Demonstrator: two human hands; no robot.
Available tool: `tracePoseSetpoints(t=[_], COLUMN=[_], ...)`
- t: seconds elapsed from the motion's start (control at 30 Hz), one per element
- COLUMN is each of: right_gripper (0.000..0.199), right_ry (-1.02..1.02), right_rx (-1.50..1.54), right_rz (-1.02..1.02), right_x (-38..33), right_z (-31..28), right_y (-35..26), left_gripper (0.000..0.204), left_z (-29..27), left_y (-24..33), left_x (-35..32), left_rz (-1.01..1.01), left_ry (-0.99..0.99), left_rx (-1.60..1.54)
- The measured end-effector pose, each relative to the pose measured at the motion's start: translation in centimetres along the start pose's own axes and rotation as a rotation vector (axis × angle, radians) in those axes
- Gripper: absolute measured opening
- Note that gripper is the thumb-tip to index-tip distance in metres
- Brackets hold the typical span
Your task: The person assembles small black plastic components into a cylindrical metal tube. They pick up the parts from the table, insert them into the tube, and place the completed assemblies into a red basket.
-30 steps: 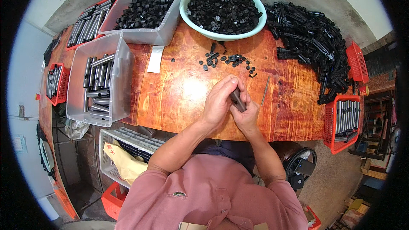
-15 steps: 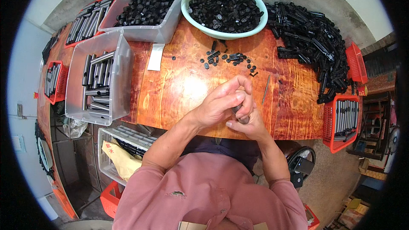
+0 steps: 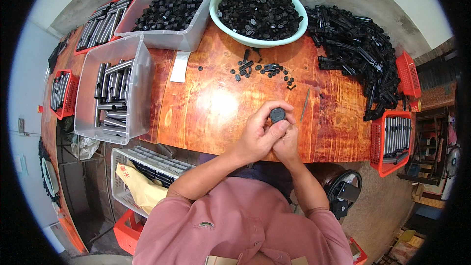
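Black round cap (image 3: 277,115): now end-up above the table edge (image 3: 206,118), clamped between both hands, left hand (image 3: 257,135) and right hand (image 3: 285,140) pressed together; a second ago lower, sideways. Loose small parts (image 3: 262,68), green bowl (image 3: 221,19) beyond.

round cap (image 3: 277,115), held at centre: black
table top (image 3: 216,113): glossy orange-brown wood, wavy grain
bowl (image 3: 216,12), top centre: pale green, black small parts inside
clear tub (image 3: 142,76), left: see-thru, dark grey tubes
clear tub (image 3: 189,39), upper left: see-thru, black caps
baskets (image 3: 378,159), rt edge: red
loose bits (image 3: 262,68), mid-table: black
tube pile (image 3: 360,51), upper rt: black
shirt (image 3: 235,225), bottom: dusty pink
paper slip (image 3: 179,66): white
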State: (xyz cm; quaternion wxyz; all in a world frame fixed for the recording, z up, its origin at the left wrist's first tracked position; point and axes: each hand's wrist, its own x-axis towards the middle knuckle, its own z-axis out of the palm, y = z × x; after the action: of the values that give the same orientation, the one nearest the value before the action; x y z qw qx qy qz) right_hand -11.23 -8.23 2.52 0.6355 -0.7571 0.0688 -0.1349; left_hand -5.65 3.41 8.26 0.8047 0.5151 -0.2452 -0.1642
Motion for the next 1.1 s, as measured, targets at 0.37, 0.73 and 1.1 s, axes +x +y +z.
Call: tracePoseSetpoints(t=[0.37,0.73,1.1], right_gripper=[0.03,0.036,0.036], right_ry=[0.008,-0.14,-0.301], right_rx=[-0.22,0.158,0.071], right_rz=[-0.164,-0.141,0.051], right_x=[-1.2,-1.0,-3.4], right_z=[0.4,-0.9,-2.2], right_y=[4.4,2.4,6.8], left_gripper=[0.017,0.029,0.035], left_z=[2.4,1.7,0.6], left_y=[-0.9,-0.9,-1.2], left_x=[-0.2,0.7,0.9], left_rz=[-0.045,0.101,0.005], left_ry=[0.201,-0.032,-0.388], left_rx=[0.096,0.096,-0.015])
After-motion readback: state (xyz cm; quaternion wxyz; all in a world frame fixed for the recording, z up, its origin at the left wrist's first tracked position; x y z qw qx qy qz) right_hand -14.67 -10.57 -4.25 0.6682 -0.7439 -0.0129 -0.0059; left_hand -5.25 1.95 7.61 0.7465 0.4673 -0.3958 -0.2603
